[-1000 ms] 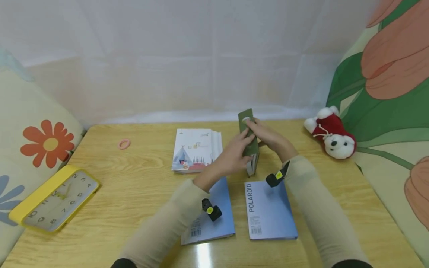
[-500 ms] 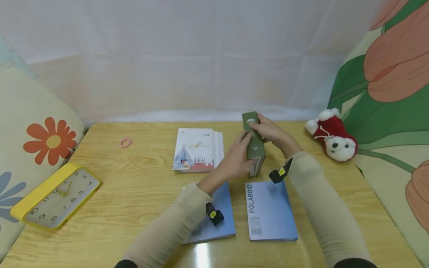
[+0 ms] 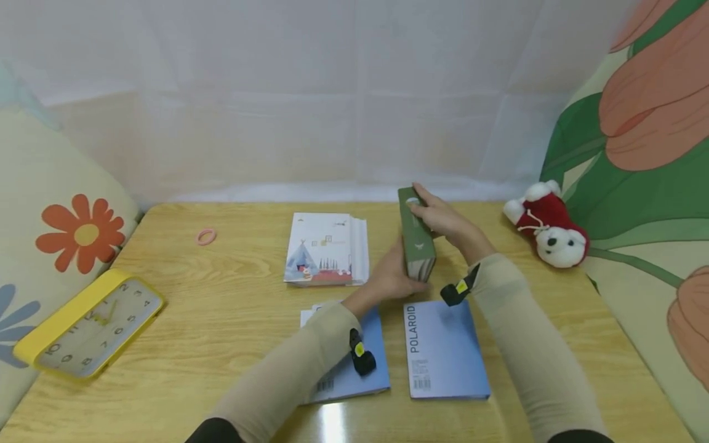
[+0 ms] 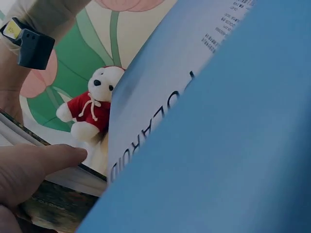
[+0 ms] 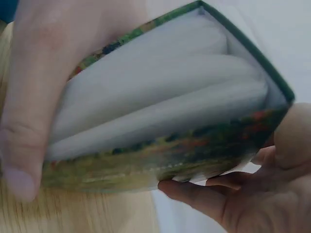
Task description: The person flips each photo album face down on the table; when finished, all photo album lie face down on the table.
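Note:
Both hands hold a thick green photo album (image 3: pixel 418 237), spine up, near the far middle of the table. My left hand (image 3: pixel 389 275) grips its left side and lower end; in the right wrist view the left thumb (image 5: pixel 22 179) crosses the ends of the pages. My right hand (image 3: pixel 447 223) grips the far right part, its thumb on the spine. In the right wrist view, the right fingers (image 5: pixel 189 194) lie against the patterned cover below the pale, bulging pages. Part of the left hand is hidden behind the album in the head view.
Two blue albums lie in front: a right one (image 3: pixel 447 363) marked POLAROID and a left one (image 3: pixel 379 351) partly under the left forearm. A stack of white illustrated books (image 3: pixel 318 249) is left of the hands. Around stand a pink ring (image 3: pixel 206 236), yellow clock (image 3: pixel 91 326) and plush bear (image 3: pixel 548 224).
My left hand has slid off the top of the spine, down to the album's left side and lower end, uncovering the spine. My right hand keeps its hold at the far part.

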`<state>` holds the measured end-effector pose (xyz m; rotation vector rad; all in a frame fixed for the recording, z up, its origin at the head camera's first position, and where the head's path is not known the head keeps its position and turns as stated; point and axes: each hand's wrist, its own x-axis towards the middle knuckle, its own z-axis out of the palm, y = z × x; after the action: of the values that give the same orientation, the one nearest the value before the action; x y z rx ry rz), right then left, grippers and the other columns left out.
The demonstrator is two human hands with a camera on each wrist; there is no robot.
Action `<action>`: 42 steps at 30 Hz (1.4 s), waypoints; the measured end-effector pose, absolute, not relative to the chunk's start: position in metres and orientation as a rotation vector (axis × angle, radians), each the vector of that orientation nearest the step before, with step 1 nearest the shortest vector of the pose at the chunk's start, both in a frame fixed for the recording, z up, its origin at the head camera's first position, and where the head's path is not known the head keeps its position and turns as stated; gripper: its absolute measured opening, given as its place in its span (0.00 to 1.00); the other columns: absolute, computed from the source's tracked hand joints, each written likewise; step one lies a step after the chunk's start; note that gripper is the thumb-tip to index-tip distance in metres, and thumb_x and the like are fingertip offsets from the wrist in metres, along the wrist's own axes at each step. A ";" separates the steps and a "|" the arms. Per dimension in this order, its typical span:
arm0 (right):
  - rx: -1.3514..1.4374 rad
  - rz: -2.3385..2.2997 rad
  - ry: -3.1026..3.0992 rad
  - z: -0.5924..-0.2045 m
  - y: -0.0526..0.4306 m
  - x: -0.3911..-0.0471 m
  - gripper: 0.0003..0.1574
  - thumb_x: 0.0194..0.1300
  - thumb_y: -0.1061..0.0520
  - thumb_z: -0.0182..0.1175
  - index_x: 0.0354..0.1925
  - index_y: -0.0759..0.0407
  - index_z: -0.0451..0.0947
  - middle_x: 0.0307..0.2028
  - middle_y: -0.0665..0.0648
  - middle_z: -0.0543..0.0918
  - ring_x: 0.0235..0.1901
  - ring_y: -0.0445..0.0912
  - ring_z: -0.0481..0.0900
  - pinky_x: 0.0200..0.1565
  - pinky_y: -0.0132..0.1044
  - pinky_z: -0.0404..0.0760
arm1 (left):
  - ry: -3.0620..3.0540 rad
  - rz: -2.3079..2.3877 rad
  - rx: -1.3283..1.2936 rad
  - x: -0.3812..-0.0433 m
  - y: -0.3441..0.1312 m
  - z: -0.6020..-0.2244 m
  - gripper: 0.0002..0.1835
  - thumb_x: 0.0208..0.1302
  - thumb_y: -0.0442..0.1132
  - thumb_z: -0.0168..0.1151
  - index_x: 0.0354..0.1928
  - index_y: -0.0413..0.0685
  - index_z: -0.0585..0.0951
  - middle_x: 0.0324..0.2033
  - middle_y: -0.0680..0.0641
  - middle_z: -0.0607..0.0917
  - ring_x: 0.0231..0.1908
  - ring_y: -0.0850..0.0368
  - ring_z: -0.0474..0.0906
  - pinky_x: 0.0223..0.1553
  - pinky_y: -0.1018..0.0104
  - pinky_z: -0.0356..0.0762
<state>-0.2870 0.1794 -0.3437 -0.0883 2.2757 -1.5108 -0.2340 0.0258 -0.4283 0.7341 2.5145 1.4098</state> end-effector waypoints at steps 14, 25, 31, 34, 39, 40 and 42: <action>-0.151 -1.205 2.536 -0.378 0.201 -0.281 0.46 0.76 0.50 0.51 0.79 0.61 0.39 0.73 0.73 0.54 0.65 0.66 0.64 0.64 0.57 0.69 | 2.773 0.740 0.659 -0.236 0.010 -0.423 0.62 0.46 0.51 0.81 0.77 0.41 0.52 0.69 0.27 0.61 0.64 0.34 0.67 0.61 0.45 0.72; -0.170 -1.080 2.537 -0.401 0.209 -0.273 0.58 0.69 0.51 0.60 0.78 0.66 0.34 0.71 0.75 0.56 0.70 0.67 0.55 0.70 0.60 0.55 | 2.773 0.258 0.756 -0.241 0.021 -0.420 0.55 0.56 0.49 0.74 0.78 0.42 0.51 0.70 0.25 0.59 0.65 0.32 0.65 0.47 0.51 0.83; -0.180 -1.018 2.502 -0.409 0.209 -0.273 0.53 0.72 0.52 0.55 0.77 0.69 0.34 0.71 0.76 0.57 0.70 0.67 0.56 0.70 0.60 0.55 | 2.792 0.082 0.803 -0.237 0.026 -0.411 0.46 0.56 0.44 0.72 0.74 0.39 0.62 0.65 0.27 0.67 0.64 0.31 0.66 0.56 0.49 0.78; -0.164 -1.016 2.506 -0.410 0.209 -0.273 0.54 0.72 0.51 0.55 0.77 0.68 0.34 0.71 0.75 0.56 0.70 0.67 0.56 0.70 0.60 0.55 | 2.796 0.055 0.809 -0.236 0.025 -0.408 0.44 0.55 0.44 0.72 0.72 0.40 0.64 0.63 0.28 0.69 0.62 0.32 0.68 0.55 0.48 0.79; -0.157 -1.030 2.520 -0.409 0.207 -0.272 0.51 0.71 0.51 0.56 0.77 0.66 0.39 0.70 0.74 0.60 0.68 0.66 0.59 0.69 0.61 0.57 | 2.776 0.200 0.815 -0.236 0.016 -0.407 0.44 0.52 0.44 0.74 0.71 0.44 0.67 0.66 0.32 0.69 0.64 0.35 0.67 0.52 0.47 0.80; -0.168 -1.045 2.523 -0.407 0.205 -0.271 0.49 0.72 0.52 0.55 0.77 0.67 0.41 0.69 0.74 0.62 0.67 0.66 0.61 0.69 0.61 0.58 | 2.769 0.263 0.813 -0.236 0.011 -0.407 0.45 0.51 0.44 0.75 0.72 0.45 0.67 0.67 0.34 0.68 0.64 0.36 0.67 0.53 0.46 0.79; -0.196 -1.031 2.569 -0.405 0.199 -0.271 0.49 0.73 0.50 0.54 0.76 0.70 0.42 0.70 0.75 0.59 0.69 0.67 0.58 0.70 0.60 0.56 | 2.764 0.385 0.806 -0.236 -0.002 -0.404 0.46 0.51 0.44 0.75 0.73 0.47 0.66 0.67 0.36 0.68 0.65 0.38 0.67 0.56 0.45 0.77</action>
<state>-0.2709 0.1989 -0.4046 -0.1964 2.5692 -1.0307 -0.2358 -0.0018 -0.4042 0.8065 2.7641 0.3850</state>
